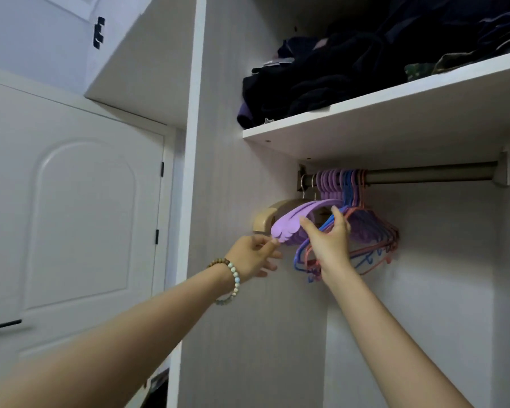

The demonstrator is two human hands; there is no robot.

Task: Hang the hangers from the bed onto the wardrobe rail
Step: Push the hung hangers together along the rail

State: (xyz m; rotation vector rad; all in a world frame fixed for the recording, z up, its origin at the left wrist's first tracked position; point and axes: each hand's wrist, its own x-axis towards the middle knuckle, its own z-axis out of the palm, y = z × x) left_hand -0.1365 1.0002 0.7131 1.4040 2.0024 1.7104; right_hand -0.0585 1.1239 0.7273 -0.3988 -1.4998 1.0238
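Note:
A metal wardrobe rail (430,175) runs under a white shelf. At its left end hang several hangers bunched together: purple wing-shaped ones (292,222), thin blue and pink wire ones (374,231), and a beige wooden one (267,217) nearest the wall. My left hand (252,256), with a bead bracelet on the wrist, pinches the lower tip of the purple hangers. My right hand (330,240) is raised against the bunch, thumb on the purple hangers and fingers around the blue and pink ones. The bed is out of view.
The white shelf (395,104) above the rail holds piled dark clothes (336,75). The wardrobe's side panel (227,172) stands close to the left of the hangers. A white door (71,216) is further left. The rail's right part is bare.

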